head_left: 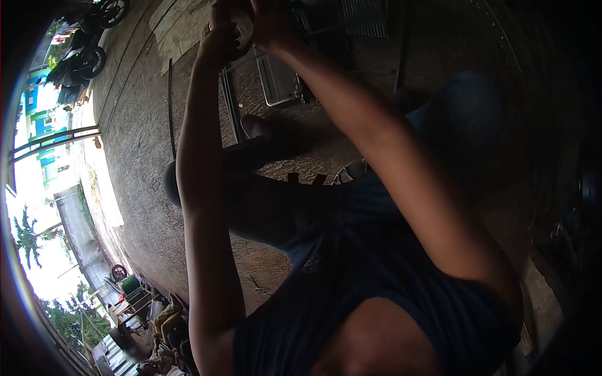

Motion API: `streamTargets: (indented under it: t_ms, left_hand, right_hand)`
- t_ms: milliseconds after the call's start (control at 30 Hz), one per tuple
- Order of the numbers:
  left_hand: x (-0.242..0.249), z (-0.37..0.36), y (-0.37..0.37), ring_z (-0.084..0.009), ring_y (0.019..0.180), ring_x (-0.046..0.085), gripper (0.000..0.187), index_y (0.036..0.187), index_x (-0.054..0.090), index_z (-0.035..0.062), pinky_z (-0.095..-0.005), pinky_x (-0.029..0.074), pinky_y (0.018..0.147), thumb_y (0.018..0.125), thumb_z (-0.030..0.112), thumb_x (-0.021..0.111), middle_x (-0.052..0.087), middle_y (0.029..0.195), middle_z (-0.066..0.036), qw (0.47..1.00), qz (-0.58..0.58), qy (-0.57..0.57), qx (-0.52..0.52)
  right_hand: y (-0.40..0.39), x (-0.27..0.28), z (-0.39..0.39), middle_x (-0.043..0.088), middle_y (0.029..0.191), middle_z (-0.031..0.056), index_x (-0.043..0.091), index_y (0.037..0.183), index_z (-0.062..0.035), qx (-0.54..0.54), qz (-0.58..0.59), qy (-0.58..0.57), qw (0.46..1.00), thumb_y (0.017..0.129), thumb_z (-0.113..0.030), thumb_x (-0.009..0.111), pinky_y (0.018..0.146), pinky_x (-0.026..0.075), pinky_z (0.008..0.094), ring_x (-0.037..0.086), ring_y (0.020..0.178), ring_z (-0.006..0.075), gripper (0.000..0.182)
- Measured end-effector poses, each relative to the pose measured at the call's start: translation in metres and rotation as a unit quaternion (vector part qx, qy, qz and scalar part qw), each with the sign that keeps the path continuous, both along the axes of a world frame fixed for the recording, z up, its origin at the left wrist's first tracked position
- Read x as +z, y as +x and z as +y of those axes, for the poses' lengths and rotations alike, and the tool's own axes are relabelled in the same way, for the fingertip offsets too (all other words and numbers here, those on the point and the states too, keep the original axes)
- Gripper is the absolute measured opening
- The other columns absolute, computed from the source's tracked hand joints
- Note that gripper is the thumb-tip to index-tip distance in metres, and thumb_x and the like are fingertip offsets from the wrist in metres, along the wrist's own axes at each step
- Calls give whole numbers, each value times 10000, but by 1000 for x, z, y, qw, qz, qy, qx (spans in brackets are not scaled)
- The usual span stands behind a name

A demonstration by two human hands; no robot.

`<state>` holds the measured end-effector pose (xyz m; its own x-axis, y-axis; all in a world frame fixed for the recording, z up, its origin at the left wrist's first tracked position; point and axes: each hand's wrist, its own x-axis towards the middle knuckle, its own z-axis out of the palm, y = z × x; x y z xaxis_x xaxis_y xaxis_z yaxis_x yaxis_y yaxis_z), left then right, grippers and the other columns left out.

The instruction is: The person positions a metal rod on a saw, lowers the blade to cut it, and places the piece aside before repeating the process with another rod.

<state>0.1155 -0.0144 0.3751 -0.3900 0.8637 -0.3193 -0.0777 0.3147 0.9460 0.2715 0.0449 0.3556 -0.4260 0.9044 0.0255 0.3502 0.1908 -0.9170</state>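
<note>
Both of my arms stretch up to the top edge of the view. My left hand [219, 45] has its fingers curled around a round, pale, ring-like thing [242, 28] whose exact kind I cannot make out. My right hand [271, 30] is at the other side of it, close against it; its fingers are dark and partly cut off by the frame. Just below the hands, a shallow metal tray-like piece [279, 81] lies on the floor. Long metal bars [231, 106] lie beside it, near my foot [253, 126].
A thin rod [170, 109] lies on the rough floor [141, 156] left of my left arm. Flat sheets [182, 31] lie at the top. Motorbikes [88, 62] stand at the upper left by the bright opening. Piled clutter [166, 326] sits at the lower left.
</note>
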Motion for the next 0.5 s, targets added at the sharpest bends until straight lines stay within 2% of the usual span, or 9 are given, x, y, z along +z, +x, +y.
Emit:
streamTargets:
  t_ms: [33,100,133,167,200,333,400,433,500]
  left_hand:
    - [-1,3,-3,-173,696,608,292,1092,619,35,-386,575,609,900,242,692,606,861,-40,1000,-10,-6,-14]
    - [-5,3,-9,-176,687,607,303,1094,614,27,-394,579,609,901,246,694,606,863,-45,999,-21,-13,-26]
    - [-7,4,-13,-178,681,608,328,1109,610,25,-397,579,606,898,259,700,605,855,-47,998,-39,-1,-47]
    - [-11,4,-16,-180,675,609,353,1124,606,24,-400,579,602,895,273,706,604,848,-49,996,-58,10,-67]
    - [-13,3,-20,-180,675,609,353,1124,606,24,-400,579,602,895,273,706,604,848,-49,996,-59,10,-67]
    - [-9,4,-16,-165,722,640,339,1121,626,33,-340,569,594,916,298,676,631,875,-46,996,7,-2,-83]
    - [-12,5,-17,-146,754,649,322,1137,631,45,-312,564,589,940,299,638,646,904,-34,996,51,-3,-74]
    - [-14,7,-17,-147,758,651,322,1142,629,43,-309,562,590,942,295,635,647,907,-36,997,37,-1,-73]
    - [-25,7,-27,-147,762,653,322,1148,627,41,-307,561,592,943,290,631,647,909,-37,997,22,2,-70]
  right_hand:
    - [-2,-5,-2,374,1493,307,208,1568,-100,-4,0,0,1000,922,-690,502,960,476,533,532,1234,481,923]
    - [-7,-17,-9,409,1440,344,131,1589,-154,5,-320,357,878,933,-641,535,869,503,566,609,1096,506,910]
    - [-7,-16,-5,409,1440,344,131,1589,-154,4,-320,356,878,933,-641,535,869,503,566,609,1096,506,910]
    - [-6,-16,2,474,1377,330,120,1594,-174,17,-174,148,973,940,-595,558,822,526,558,633,1039,495,893]
    - [-5,-15,7,538,1314,317,109,1599,-194,29,-16,-70,997,946,-550,580,776,549,550,657,981,484,880]
    - [11,4,-10,632,1137,301,126,1596,-123,-5,-95,149,984,970,-469,580,718,586,482,687,903,433,847]
    - [23,31,-13,646,1081,293,184,1568,-18,-17,86,-262,961,970,-380,597,701,603,445,697,887,402,812]
    - [22,29,-8,646,1081,293,184,1568,-18,-15,87,-259,962,970,-380,597,701,603,445,697,887,402,812]
    - [16,10,5,581,1230,326,206,1545,41,114,-289,69,948,958,-272,618,665,604,441,707,862,373,783]
